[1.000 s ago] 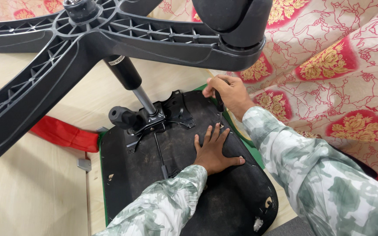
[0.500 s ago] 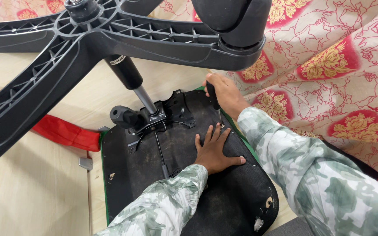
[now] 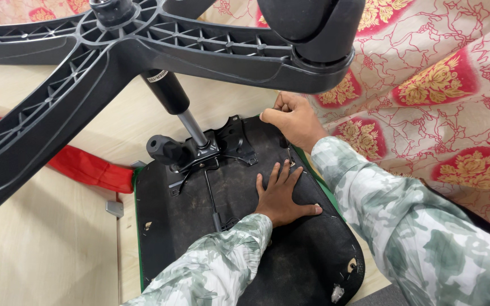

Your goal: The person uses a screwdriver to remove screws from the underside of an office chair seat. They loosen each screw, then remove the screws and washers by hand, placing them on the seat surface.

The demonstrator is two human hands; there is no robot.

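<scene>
Screwdriver (image 3: 284, 143) stands upright at the seat underside's (image 3: 199, 226) far right edge, my right hand (image 3: 293, 119) fisted around it; my left hand (image 3: 282, 192) presses spread flat beside it.

A cream cloth (image 3: 426, 73) printed with red vines and gold flowers on red patches hangs in folds along the right. Pale wooden boards (image 3: 41, 249) lie beneath on the left, with a small grey metal bracket (image 3: 115, 208) on them. A strip of red fabric (image 3: 89, 168) runs across the boards, just beside the bracket.
</scene>
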